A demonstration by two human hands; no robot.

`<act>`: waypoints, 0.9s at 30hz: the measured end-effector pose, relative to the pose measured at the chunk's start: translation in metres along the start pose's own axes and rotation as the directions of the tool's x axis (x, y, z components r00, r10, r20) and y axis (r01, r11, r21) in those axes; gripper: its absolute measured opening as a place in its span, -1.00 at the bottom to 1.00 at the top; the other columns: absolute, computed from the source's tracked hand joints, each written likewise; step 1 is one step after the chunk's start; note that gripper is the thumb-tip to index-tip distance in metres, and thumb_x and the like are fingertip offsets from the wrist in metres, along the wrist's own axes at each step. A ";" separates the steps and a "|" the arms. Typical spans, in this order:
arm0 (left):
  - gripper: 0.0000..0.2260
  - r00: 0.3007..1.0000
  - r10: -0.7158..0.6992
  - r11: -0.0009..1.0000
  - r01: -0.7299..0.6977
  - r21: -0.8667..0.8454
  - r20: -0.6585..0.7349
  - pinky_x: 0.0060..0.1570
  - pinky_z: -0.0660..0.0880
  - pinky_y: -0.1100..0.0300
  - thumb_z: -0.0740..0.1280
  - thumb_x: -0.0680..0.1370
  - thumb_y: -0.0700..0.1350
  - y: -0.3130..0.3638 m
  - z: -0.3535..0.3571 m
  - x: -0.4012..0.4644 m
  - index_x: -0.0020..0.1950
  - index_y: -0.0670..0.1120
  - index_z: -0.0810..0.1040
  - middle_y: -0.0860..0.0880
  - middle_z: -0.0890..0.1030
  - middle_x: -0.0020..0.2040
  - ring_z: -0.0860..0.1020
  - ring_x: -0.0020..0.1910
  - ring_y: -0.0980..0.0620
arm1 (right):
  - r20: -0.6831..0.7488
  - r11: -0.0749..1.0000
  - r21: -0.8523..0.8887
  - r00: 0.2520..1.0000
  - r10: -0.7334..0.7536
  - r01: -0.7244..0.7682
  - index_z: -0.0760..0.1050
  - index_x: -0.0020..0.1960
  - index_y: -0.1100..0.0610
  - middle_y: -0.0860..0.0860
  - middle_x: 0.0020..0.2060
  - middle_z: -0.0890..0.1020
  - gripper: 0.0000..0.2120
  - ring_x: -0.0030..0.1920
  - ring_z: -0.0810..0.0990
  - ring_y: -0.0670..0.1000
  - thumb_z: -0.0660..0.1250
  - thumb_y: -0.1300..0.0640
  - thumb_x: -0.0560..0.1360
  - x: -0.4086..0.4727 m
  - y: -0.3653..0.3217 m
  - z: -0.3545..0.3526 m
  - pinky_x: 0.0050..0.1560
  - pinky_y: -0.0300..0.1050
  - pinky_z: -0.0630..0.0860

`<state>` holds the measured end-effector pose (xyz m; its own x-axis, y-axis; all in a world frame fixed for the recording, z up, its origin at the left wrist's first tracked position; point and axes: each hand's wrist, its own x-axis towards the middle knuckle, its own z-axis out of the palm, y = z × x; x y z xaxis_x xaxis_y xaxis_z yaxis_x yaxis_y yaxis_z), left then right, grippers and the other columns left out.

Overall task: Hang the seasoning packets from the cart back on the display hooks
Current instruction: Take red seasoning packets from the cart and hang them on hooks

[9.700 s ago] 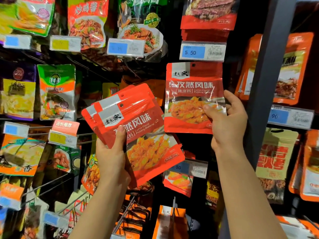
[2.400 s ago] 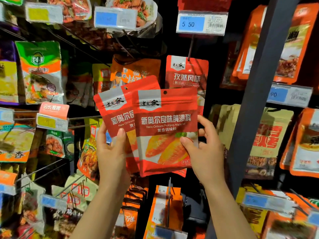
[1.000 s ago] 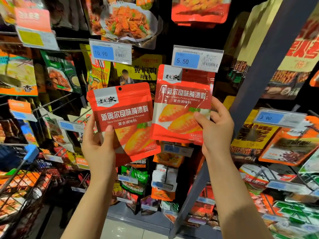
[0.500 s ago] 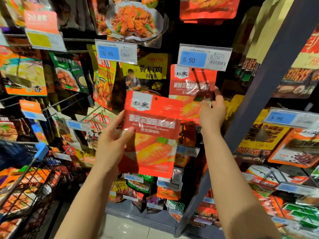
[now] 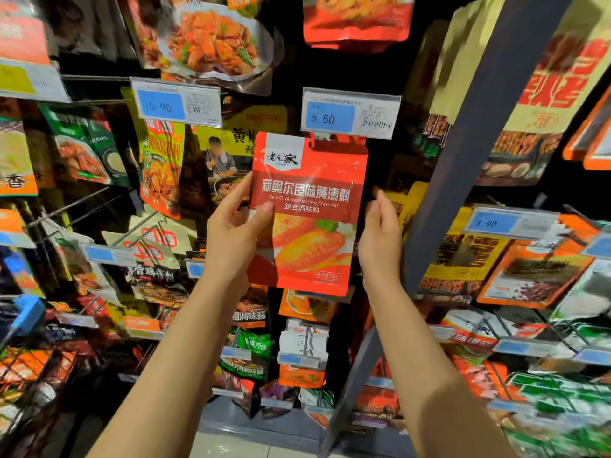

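A red New Orleans seasoning packet (image 5: 310,209) is held upright in front of the display, its top edge right under the 5.50 price tag (image 5: 350,115). My left hand (image 5: 231,236) grips its left edge, thumb on the front. My right hand (image 5: 380,236) hovers at the packet's right edge with loosely curved fingers and holds nothing; I cannot tell if it touches. Red tops of hanging packets (image 5: 340,140) peek out behind it. The hook itself is hidden behind the tag and packet.
Hooks full of other sauce and seasoning packets surround the spot, with a 10.90 tag (image 5: 175,102) to the left. A dark shelf upright (image 5: 463,166) slants down just right of my right hand. The wire cart (image 5: 29,375) with packets sits at lower left.
My left hand has carried its packet up and to the right, under the 5.50 tag. My right hand has let go of the packet it hung and dropped beside the new one.
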<state>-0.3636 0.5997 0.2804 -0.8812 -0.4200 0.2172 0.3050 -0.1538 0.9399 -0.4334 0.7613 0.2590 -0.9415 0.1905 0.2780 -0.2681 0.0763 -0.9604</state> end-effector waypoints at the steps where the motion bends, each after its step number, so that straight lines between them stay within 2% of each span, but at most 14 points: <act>1: -0.55 1.000 0.008 1.000 -0.008 -0.001 -0.002 0.14 0.59 -0.04 0.34 0.58 -0.25 -0.001 0.000 0.000 0.44 0.06 0.42 -0.11 0.64 0.21 0.65 0.12 0.02 | -0.024 0.999 0.006 0.999 -0.046 0.047 0.37 0.44 0.01 -0.29 0.18 0.45 -0.66 0.22 0.45 -0.30 0.06 0.04 0.69 -0.009 -0.001 -0.003 0.15 -0.40 0.39; 3: -0.56 0.999 0.033 0.999 -0.033 0.006 0.008 0.12 0.60 0.04 0.34 0.58 -0.25 -0.004 0.001 0.001 0.40 0.12 0.41 -0.10 0.63 0.22 0.64 0.12 0.03 | -0.012 0.988 0.067 0.990 -0.138 0.139 0.41 0.33 -0.10 -0.30 0.16 0.51 -0.73 0.16 0.49 -0.36 0.15 -0.05 0.65 -0.029 -0.006 -0.006 0.11 -0.39 0.44; 5: -0.55 0.997 0.065 0.998 -0.065 0.005 0.032 0.01 0.62 0.16 0.33 0.58 -0.26 -0.008 0.006 0.001 0.39 0.12 0.38 -0.09 0.65 0.19 0.65 0.07 0.09 | 0.088 0.983 0.131 0.986 -0.142 0.130 0.36 0.28 -0.22 -0.17 0.18 0.57 -0.67 0.20 0.54 -0.21 0.30 -0.11 0.55 -0.045 -0.010 -0.007 0.13 -0.22 0.53; 7: -0.53 0.994 0.101 0.995 -0.101 0.010 0.047 -0.07 0.58 0.28 0.33 0.58 -0.27 -0.011 0.012 0.001 0.41 0.10 0.35 -0.02 0.66 0.12 0.66 0.01 0.17 | 0.141 0.978 0.163 0.978 -0.156 0.133 0.29 0.29 -0.26 -0.23 0.13 0.60 -0.49 0.15 0.58 -0.20 0.45 0.05 0.49 -0.051 -0.013 -0.008 0.07 -0.21 0.57; 10: -0.54 0.991 0.124 0.992 -0.124 0.009 0.057 -0.04 0.59 0.24 0.33 0.59 -0.26 -0.015 0.018 0.001 0.40 0.13 0.35 0.04 0.68 0.06 0.66 0.01 0.15 | 0.115 0.970 0.172 0.974 -0.193 0.171 0.28 0.29 -0.22 -0.39 -0.06 0.62 -0.43 0.04 0.61 -0.25 0.42 0.28 0.51 -0.048 -0.013 -0.013 -0.08 -0.32 0.56; 13: -0.54 0.989 0.129 0.991 -0.130 0.008 0.073 0.07 0.60 0.17 0.33 0.59 -0.26 -0.013 0.024 0.004 0.41 0.11 0.36 0.05 0.67 0.13 0.64 0.09 0.12 | 0.087 0.976 0.163 0.983 -0.162 0.146 0.30 0.32 -0.19 -0.33 -0.09 0.63 -0.42 0.01 0.62 -0.24 0.41 0.31 0.51 -0.039 -0.013 -0.014 -0.10 -0.32 0.56; 16: -0.53 0.992 0.114 0.993 -0.113 -0.019 0.048 -0.07 0.57 0.31 0.32 0.59 -0.29 -0.010 0.028 0.009 0.48 -0.02 0.36 0.13 0.68 0.04 0.65 -0.01 0.21 | 0.060 0.980 0.115 0.984 -0.168 0.160 0.28 0.35 -0.20 -0.25 0.02 0.62 -0.40 0.07 0.61 -0.21 0.41 0.29 0.51 -0.032 -0.018 -0.009 0.05 -0.14 0.57; 18: -0.52 0.994 0.099 0.995 -0.098 -0.027 0.042 -0.13 0.56 0.34 0.32 0.59 -0.29 -0.010 0.026 0.010 0.50 -0.05 0.35 0.13 0.69 -0.03 0.66 -0.07 0.22 | 0.073 0.979 0.107 0.981 -0.181 0.173 0.26 0.37 -0.21 -0.13 0.19 0.58 -0.39 0.19 0.57 -0.14 0.40 0.28 0.52 -0.032 -0.020 -0.006 0.16 -0.01 0.57; 20: -0.52 0.996 0.077 0.997 -0.076 -0.029 0.040 -0.17 0.56 0.34 0.32 0.59 -0.28 -0.011 0.022 0.009 0.50 -0.05 0.36 0.14 0.70 -0.08 0.67 -0.10 0.21 | 0.079 0.979 0.108 0.980 -0.182 0.173 0.25 0.38 -0.21 -0.08 0.27 0.53 -0.37 0.24 0.54 -0.11 0.40 0.29 0.52 -0.035 -0.020 -0.004 0.20 0.05 0.57; 23: -0.52 0.998 0.051 0.998 -0.051 -0.022 0.046 -0.20 0.55 0.36 0.32 0.59 -0.28 -0.012 0.019 0.007 0.50 -0.06 0.36 0.10 0.70 -0.05 0.67 -0.11 0.21 | 0.061 0.981 0.106 0.983 -0.173 0.166 0.27 0.38 -0.23 -0.22 0.23 0.52 -0.37 0.20 0.54 -0.18 0.40 0.28 0.51 -0.041 -0.014 -0.003 0.19 0.04 0.57; 26: -0.52 0.997 0.045 0.999 -0.044 -0.017 0.064 -0.22 0.56 0.35 0.32 0.59 -0.27 -0.013 0.018 0.008 0.49 -0.04 0.37 0.13 0.72 -0.13 0.68 -0.13 0.20 | 0.056 0.983 0.106 0.986 -0.157 0.150 0.26 0.43 -0.18 -0.41 0.11 0.53 -0.36 0.13 0.55 -0.26 0.40 0.28 0.51 -0.044 -0.011 -0.005 0.13 -0.05 0.58; 27: -0.53 0.996 0.049 0.999 -0.048 -0.017 0.069 -0.21 0.56 0.35 0.32 0.59 -0.27 -0.013 0.018 0.008 0.49 -0.03 0.37 0.14 0.72 -0.14 0.68 -0.13 0.20 | 0.050 0.983 0.099 0.986 -0.162 0.156 0.26 0.42 -0.20 -0.40 0.15 0.52 -0.36 0.16 0.54 -0.24 0.41 0.27 0.51 -0.044 -0.011 -0.005 0.16 -0.03 0.57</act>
<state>-0.3811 0.6141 0.2746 -0.8878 -0.3647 0.2809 0.3533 -0.1486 0.9236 -0.3874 0.7571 0.2576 -0.8947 0.1261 0.4284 -0.4310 0.0077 -0.9023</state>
